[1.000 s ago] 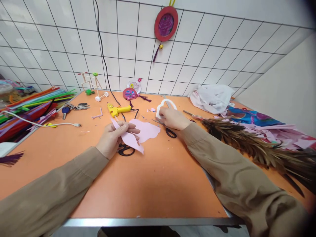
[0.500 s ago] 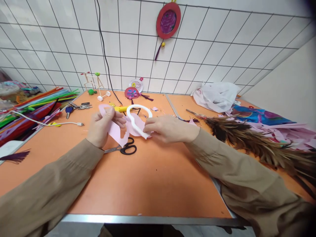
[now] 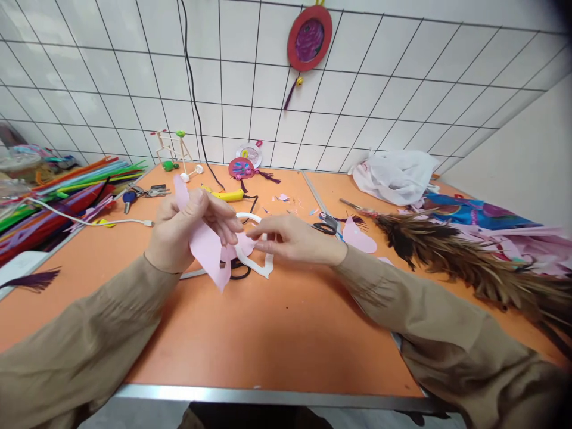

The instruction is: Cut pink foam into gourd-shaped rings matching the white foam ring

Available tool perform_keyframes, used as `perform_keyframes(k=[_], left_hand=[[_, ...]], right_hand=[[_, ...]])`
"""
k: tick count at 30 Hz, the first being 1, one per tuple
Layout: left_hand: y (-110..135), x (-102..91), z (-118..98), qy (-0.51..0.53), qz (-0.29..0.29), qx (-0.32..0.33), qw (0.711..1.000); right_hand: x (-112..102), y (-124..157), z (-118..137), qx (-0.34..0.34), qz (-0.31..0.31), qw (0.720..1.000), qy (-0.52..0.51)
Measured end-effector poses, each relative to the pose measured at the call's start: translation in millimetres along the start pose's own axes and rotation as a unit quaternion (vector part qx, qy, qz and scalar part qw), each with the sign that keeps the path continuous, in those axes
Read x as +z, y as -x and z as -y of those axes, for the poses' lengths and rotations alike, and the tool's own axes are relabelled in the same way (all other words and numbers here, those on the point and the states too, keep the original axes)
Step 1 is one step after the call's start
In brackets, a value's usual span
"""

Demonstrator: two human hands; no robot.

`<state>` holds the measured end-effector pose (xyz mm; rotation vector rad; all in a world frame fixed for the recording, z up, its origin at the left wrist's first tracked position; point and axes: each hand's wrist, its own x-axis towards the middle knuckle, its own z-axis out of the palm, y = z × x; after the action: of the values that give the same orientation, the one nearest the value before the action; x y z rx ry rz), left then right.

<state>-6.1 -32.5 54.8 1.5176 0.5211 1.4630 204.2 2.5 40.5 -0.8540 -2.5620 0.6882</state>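
My left hand point(image 3: 185, 223) is closed on a sheet of pink paper point(image 3: 210, 253) with a cut edge; one end rises above the thumb and a pointed end hangs down. My right hand point(image 3: 295, 238) has its fingers bent around the side of a white ring-shaped piece point(image 3: 254, 266), whose lower end is pointed. A smaller pink part point(image 3: 245, 244) shows inside the ring, and the fingers partly hide both. Beneath the paper lie black-handled scissors point(image 3: 241, 271), mostly covered, with a blade point(image 3: 192, 274) showing at the left.
Behind the hands lie a yellow glue gun point(image 3: 227, 195) and paper scraps point(image 3: 286, 198). More scissors point(image 3: 328, 225) and a pink cutout point(image 3: 358, 237) are right of my right hand. Brown feathers point(image 3: 429, 250) and a white plastic bag point(image 3: 393, 176) occupy the right; keys point(image 3: 129, 199) and coloured sticks point(image 3: 89, 185) the left.
The white ring has tipped and dropped lower, and my hands are closer together. The pink paper in my left hand has turned, now covering more of the scissors.
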Motion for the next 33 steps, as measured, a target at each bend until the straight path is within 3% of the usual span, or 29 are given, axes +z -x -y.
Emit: perform_keyframes(k=[3,7,10,12,15,19,25,30,33], left_hand=[[2,1.7,-6,0.063,0.053,-0.077,0.994],[8,3.1,-11,0.097,0.102,-0.193,0.971],[15,8.9,-8,0.108,0.158,-0.263,0.946],[20,14.1,-5,0.115,0.188,-0.292,0.93],[25,19.4,3,0.125,0.243,-0.338,0.9],[25,19.0,11,0.139,0.258,-0.353,0.888],[20,18.9,13,0.11,0.375,-0.361,0.847],[22,20.1,14,0.081,0.376,-0.364,0.848],[20,14.8,14,0.082,0.346,-0.333,0.873]], right_hand=[[10,-2,-1,0.039,-0.051,0.981,-0.185],[21,-1,0,0.02,0.015,0.907,-0.421],[25,1,3,-0.01,0.066,0.857,-0.511],[26,2,4,-0.011,0.069,0.843,-0.533],[27,2,5,0.004,0.061,0.859,-0.509],[25,2,8,0.01,0.041,0.893,-0.449],[13,5,17,-0.053,-0.032,0.954,-0.294],[2,6,18,-0.149,-0.028,0.966,-0.208],[-3,6,16,-0.129,-0.05,0.968,-0.211]])
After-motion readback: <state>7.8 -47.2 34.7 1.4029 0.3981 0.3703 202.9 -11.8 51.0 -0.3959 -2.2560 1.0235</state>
